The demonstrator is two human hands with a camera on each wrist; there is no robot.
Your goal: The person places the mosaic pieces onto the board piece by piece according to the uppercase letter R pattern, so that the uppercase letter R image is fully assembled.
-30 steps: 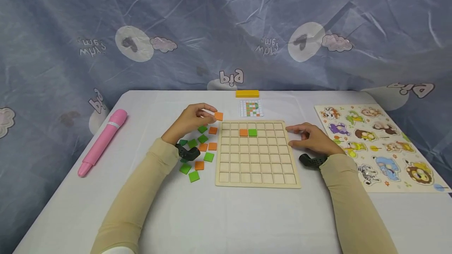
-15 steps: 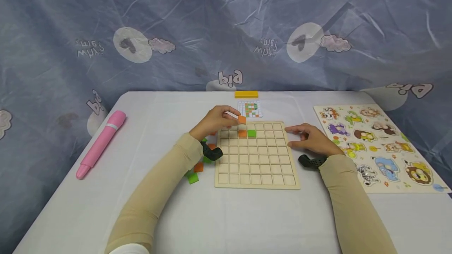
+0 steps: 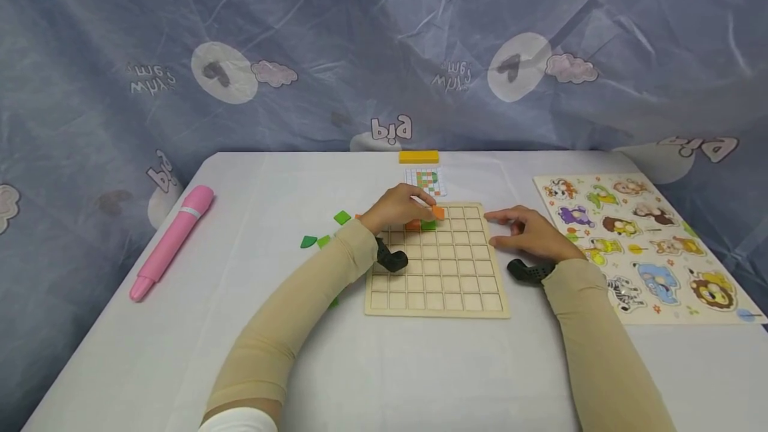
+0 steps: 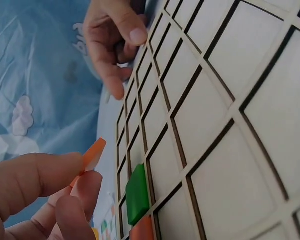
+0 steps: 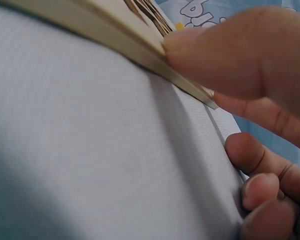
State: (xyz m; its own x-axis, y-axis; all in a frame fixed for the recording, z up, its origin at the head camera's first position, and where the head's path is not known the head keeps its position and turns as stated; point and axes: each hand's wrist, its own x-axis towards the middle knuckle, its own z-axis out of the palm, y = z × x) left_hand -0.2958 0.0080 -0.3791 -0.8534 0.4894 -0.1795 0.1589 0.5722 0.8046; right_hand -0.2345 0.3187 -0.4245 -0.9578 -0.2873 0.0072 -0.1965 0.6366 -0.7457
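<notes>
Above the far part of the gridded wooden board (image 3: 444, 283), my left hand (image 3: 399, 208) pinches a square orange tile (image 3: 439, 213) between thumb and fingers. The left wrist view shows that tile (image 4: 94, 156) tilted and apart from the grid. A green tile (image 3: 428, 225) and another orange tile (image 3: 413, 225) sit side by side in board cells, partly hidden in the head view. My right hand (image 3: 528, 235) rests at the board's right edge. In the right wrist view its thumb (image 5: 220, 55) touches the board's rim, while the other fingers are loosely bent beside it.
Loose green tiles (image 3: 342, 217) lie left of the board, partly covered by the left arm. A printed pattern card (image 3: 425, 182) and a yellow block (image 3: 419, 157) are behind it. A pink pen-shaped object (image 3: 171, 243) lies far left, an animal puzzle board (image 3: 645, 245) right.
My left hand has carried the orange tile rightward, from beside the board's far-left corner to over its far rows. The right hand has stayed at the right edge.
</notes>
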